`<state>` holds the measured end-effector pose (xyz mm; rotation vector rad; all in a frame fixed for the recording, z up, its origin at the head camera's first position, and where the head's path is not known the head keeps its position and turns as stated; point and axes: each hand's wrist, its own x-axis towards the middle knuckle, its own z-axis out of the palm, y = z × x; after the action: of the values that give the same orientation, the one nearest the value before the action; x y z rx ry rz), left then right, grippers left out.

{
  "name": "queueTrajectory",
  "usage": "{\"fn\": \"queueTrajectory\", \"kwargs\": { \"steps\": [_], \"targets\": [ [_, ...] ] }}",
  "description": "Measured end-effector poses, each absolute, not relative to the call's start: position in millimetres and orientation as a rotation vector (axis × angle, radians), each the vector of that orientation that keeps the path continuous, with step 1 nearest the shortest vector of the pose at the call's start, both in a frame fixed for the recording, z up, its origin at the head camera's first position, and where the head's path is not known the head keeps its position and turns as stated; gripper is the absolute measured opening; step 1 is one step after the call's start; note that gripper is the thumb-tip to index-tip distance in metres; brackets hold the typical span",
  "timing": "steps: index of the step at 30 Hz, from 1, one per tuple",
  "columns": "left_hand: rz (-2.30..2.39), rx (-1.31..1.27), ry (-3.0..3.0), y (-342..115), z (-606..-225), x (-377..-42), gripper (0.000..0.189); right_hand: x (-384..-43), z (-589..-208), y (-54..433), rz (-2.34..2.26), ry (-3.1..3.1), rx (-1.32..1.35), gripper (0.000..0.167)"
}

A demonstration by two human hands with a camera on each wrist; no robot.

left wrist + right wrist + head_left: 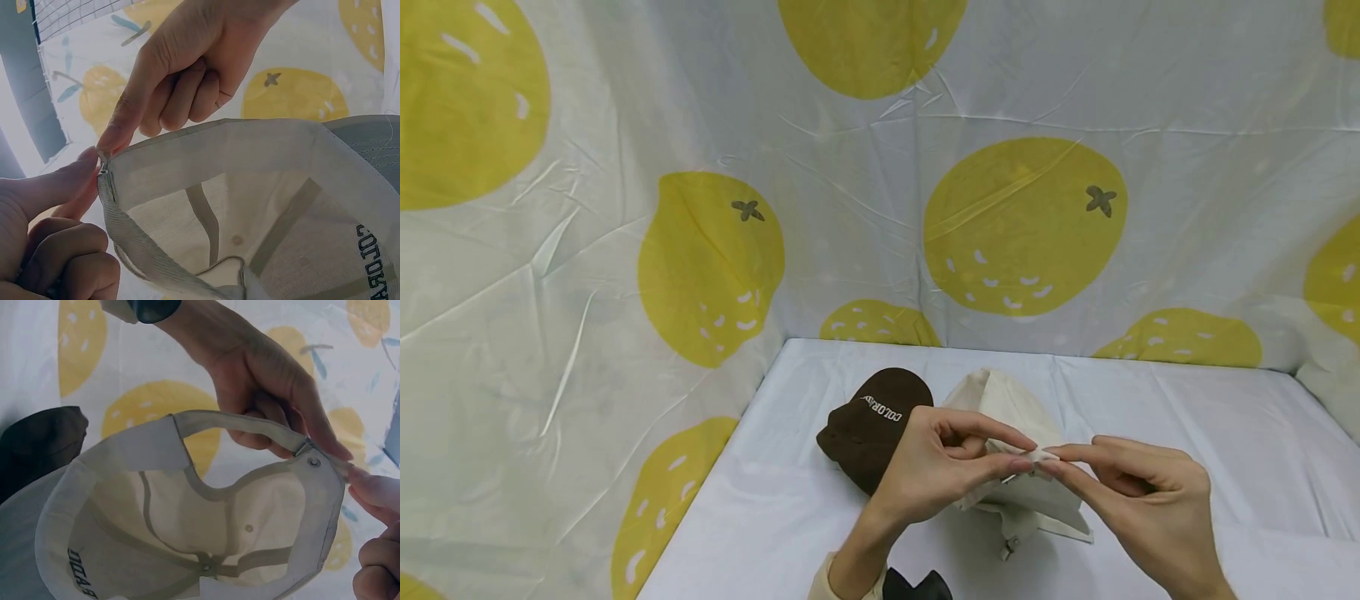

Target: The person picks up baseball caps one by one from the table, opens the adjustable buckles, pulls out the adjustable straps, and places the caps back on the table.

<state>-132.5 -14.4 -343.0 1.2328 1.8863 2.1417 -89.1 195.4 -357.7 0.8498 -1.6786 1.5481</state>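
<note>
A person works with both bare hands over a white-covered table (1262,471), and the cream baseball cap (996,404) is right there between them, just to the right of a dark brown cap (883,412). The left hand (936,467) has its thumb and forefinger closed together on the cream cap's back strap (244,422), near the strap's end, with the other fingers folded in. The right hand (1153,492) does the same from the opposite side, pinching the same small bit of fabric, so the two sets of fingertips almost meet. Close by their grip sits a small metal buckle (304,447), with an eyelet (314,462) beside it on the inner band. The wrist views look into the cap's hollow, where pale seam tape (204,215) crosses the crown and dark lettering (373,262) shows. I cannot tell whether the cap rests on the table. White letters mark the brown cap's front, and a lemon-printed cloth (850,208) hangs behind everything.
</note>
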Motion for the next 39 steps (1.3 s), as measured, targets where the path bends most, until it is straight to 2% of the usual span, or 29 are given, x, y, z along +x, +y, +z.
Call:
{"fn": "queueTrajectory", "kwargs": {
  "steps": [14, 23, 28, 33, 39],
  "targets": [
    [2.165, 1.19, 1.879, -12.1, -343.3, -132.6, 0.014, -90.4, -364.6, 197.0, 1.614, -1.678, 0.842, 0.026],
    [2.203, 1.114, 1.855, -10.1, -344.9, -133.1, 0.013, -88.9, -365.8, 197.7, 1.617, -1.769, 0.755, 0.033],
    [2.215, 1.108, 1.85, -9.6, -346.0, -134.6, 0.013, -84.0, -361.5, 196.2, 1.615, -1.885, 0.622, 0.033],
    [2.219, 1.103, 1.844, -8.8, -346.8, -135.6, 0.013, -78.1, -352.2, 193.3, 1.503, -2.098, 0.391, 0.024],
    [2.222, 1.11, 1.866, -8.4, -347.8, -136.7, 0.012, -76.0, -349.0, 192.0, 1.552, -2.141, 0.285, 0.017]
  ]
}}
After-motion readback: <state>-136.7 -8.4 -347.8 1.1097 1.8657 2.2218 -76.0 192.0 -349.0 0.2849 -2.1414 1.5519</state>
